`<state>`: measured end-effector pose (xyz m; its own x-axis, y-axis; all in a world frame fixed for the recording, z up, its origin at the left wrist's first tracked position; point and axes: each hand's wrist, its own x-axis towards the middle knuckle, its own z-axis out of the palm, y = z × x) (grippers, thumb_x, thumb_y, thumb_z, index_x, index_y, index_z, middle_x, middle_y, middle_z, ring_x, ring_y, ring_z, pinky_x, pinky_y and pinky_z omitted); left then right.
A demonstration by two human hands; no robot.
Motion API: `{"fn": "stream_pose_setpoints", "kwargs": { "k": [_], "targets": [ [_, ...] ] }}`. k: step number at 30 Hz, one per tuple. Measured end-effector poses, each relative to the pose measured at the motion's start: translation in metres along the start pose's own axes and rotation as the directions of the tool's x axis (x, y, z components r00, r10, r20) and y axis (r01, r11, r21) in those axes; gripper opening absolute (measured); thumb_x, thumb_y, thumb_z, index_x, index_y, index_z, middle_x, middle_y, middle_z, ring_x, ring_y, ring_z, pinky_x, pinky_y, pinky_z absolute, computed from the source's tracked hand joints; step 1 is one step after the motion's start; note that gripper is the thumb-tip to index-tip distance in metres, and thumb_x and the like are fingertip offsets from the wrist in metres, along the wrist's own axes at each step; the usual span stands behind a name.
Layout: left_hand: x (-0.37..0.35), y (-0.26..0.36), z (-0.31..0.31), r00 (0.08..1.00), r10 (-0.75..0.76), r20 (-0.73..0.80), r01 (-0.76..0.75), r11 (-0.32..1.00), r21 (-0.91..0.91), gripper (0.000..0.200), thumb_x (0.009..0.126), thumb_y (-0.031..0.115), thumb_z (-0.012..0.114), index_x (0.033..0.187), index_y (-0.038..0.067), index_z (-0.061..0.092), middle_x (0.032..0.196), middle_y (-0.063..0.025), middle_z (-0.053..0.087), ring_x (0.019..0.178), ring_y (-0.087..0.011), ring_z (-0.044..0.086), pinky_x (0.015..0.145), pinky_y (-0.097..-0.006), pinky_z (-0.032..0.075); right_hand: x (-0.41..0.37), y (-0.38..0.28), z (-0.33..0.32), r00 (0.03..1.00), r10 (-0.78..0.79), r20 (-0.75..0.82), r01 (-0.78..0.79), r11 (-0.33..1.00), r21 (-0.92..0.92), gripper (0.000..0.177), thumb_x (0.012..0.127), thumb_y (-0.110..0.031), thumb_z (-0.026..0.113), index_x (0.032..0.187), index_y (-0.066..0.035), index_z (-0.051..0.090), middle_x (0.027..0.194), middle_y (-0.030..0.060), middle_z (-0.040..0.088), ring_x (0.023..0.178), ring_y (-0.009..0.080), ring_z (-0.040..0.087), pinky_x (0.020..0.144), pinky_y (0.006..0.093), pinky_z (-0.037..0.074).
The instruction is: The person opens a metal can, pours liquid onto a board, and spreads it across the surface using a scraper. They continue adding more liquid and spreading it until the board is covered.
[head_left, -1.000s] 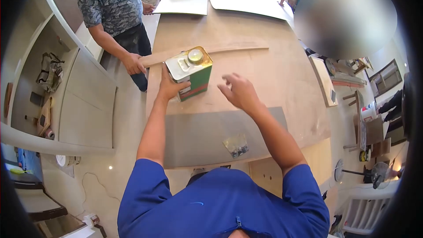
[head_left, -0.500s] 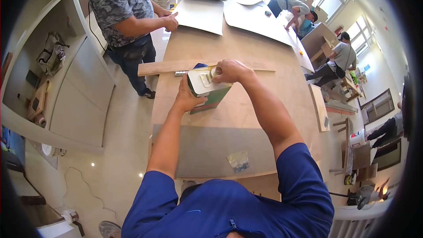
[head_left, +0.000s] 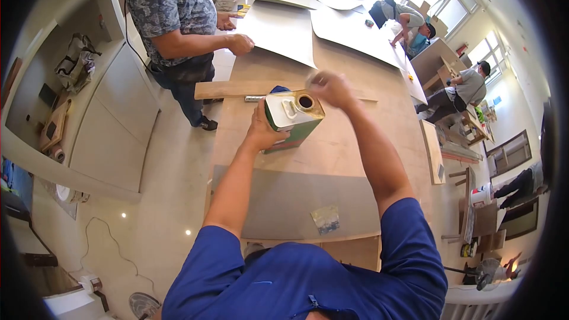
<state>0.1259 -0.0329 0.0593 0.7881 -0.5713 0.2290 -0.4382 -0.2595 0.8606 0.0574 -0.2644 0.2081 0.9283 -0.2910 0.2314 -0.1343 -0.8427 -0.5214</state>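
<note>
A rectangular metal can (head_left: 294,130) with a pale top and green sides stands on the wooden worktable (head_left: 391,124). Its round spout hole (head_left: 306,102) is uncovered, dark inside, beside a small carry handle (head_left: 289,108). My left hand (head_left: 265,129) is wrapped round the can's left side. Just above and behind the hole, my right hand (head_left: 333,89) pinches the can's cap (head_left: 312,77), blurred by motion. Behind the can lie a long wooden board (head_left: 222,90), a short metal piece (head_left: 255,99) and a dark blue object (head_left: 279,89), partly hidden.
A grey sheet (head_left: 284,201) covers the table's near end, with a stained scraper-like plate (head_left: 325,219) on it. Large white sheets (head_left: 278,29) lie across the far end. A person in a patterned shirt (head_left: 172,0) stands at the left edge; others work at the back and right.
My right hand has lifted off the can's top with the cap, moving up and right and baring the hole. The other person's hands at the white sheet have shifted.
</note>
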Motion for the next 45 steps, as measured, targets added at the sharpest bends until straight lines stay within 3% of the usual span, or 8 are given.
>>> {"fn": "stream_pose_setpoints", "kwargs": {
  "k": [4,7,15,17,24,30,37,45],
  "targets": [
    [0.0,-0.001,0.003,1.0,-0.003,-0.004,0.003,1.0,0.011,0.135,0.057,0.022,0.095,0.157,0.008,0.005,0.151,-0.0241,0.033,0.142,-0.0399,0.035,0.119,-0.0443,0.034,-0.003,0.012,-0.085,0.929,0.271,-0.252,-0.122,0.868,0.482,0.044,0.087,-0.039,0.075,0.107,0.001,0.074,0.086,0.0071,0.073,0.07,0.0117,0.066,0.062,0.0259,0.051],
    [0.0,0.008,-0.003,0.998,-0.051,0.04,0.051,0.999,0.011,0.138,0.056,0.022,0.095,0.157,0.008,0.003,0.152,-0.024,0.031,0.142,-0.0403,0.035,0.119,-0.0443,0.034,-0.046,0.026,-0.112,0.927,0.269,-0.261,-0.092,0.839,0.536,0.04,0.09,-0.038,0.072,0.101,0.0,0.073,0.079,0.0041,0.069,0.066,0.0101,0.063,0.057,0.0239,0.047],
    [0.01,-0.032,0.007,0.995,0.059,0.083,-0.042,0.98,-0.194,0.143,0.055,0.022,0.097,0.158,0.01,-0.002,0.153,-0.0217,0.034,0.143,-0.0363,0.036,0.12,-0.0415,0.033,-0.263,0.147,-0.027,0.781,0.616,0.105,-0.391,0.35,0.851,0.023,0.096,-0.031,0.066,0.094,-0.008,0.064,0.075,0.0024,0.064,0.063,0.0129,0.063,0.054,0.0252,0.046],
    [0.009,-0.029,0.008,0.993,0.058,0.098,-0.036,0.975,-0.218,0.143,0.056,0.019,0.096,0.158,0.008,-0.004,0.151,-0.0213,0.038,0.14,-0.0342,0.04,0.119,-0.0423,0.034,-0.327,0.177,0.001,0.709,0.671,0.219,-0.368,0.087,0.926,0.02,0.098,-0.032,0.061,0.096,-0.013,0.065,0.078,0.0024,0.068,0.064,0.0142,0.066,0.054,0.0258,0.047],
    [0.012,-0.015,0.008,0.982,0.186,0.029,-0.174,0.957,-0.231,0.124,0.057,0.012,0.093,0.153,-0.003,0.017,0.135,-0.0196,0.055,0.125,-0.03,0.055,0.107,-0.0393,0.045,-0.475,0.164,0.04,0.479,0.836,0.267,-0.235,-0.171,0.957,0.021,0.099,-0.035,0.061,0.098,-0.015,0.067,0.08,0.0007,0.071,0.064,0.0137,0.067,0.055,0.027,0.051],
    [0.022,0.013,-0.003,0.959,0.123,0.256,-0.094,0.988,-0.123,0.121,0.056,0.01,0.092,0.154,-0.006,0.023,0.136,-0.0186,0.055,0.123,-0.0285,0.056,0.105,-0.0383,0.047,-0.516,0.144,0.068,0.498,0.85,0.175,-0.325,-0.005,0.946,0.021,0.096,-0.025,0.066,0.113,-0.013,0.064,0.096,-0.0004,0.068,0.09,0.0118,0.065,0.069,0.0288,0.053],
    [0.004,0.052,-0.016,0.949,0.228,0.218,-0.147,0.931,-0.333,0.111,0.061,0.0,0.086,0.154,-0.004,0.026,0.138,-0.015,0.053,0.123,-0.0245,0.056,0.105,-0.0351,0.046,-0.517,0.152,0.078,0.423,0.894,0.149,-0.079,-0.127,0.989,0.041,0.092,-0.022,0.075,0.127,-0.009,0.059,0.097,-0.0009,0.066,0.084,0.0127,0.065,0.068,0.0268,0.051],
    [-0.033,0.093,-0.02,0.934,0.279,0.221,-0.191,0.917,-0.35,0.106,0.063,0.006,0.084,0.153,-0.006,0.029,0.135,-0.0153,0.055,0.122,-0.0249,0.056,0.106,-0.0356,0.044,-0.547,0.226,0.073,0.246,0.913,-0.324,-0.624,0.405,0.668,0.052,0.076,-0.015,0.078,0.124,-0.005,0.063,0.104,0.008,0.068,0.09,0.0199,0.068,0.077,0.0361,0.056]
  ]
}}
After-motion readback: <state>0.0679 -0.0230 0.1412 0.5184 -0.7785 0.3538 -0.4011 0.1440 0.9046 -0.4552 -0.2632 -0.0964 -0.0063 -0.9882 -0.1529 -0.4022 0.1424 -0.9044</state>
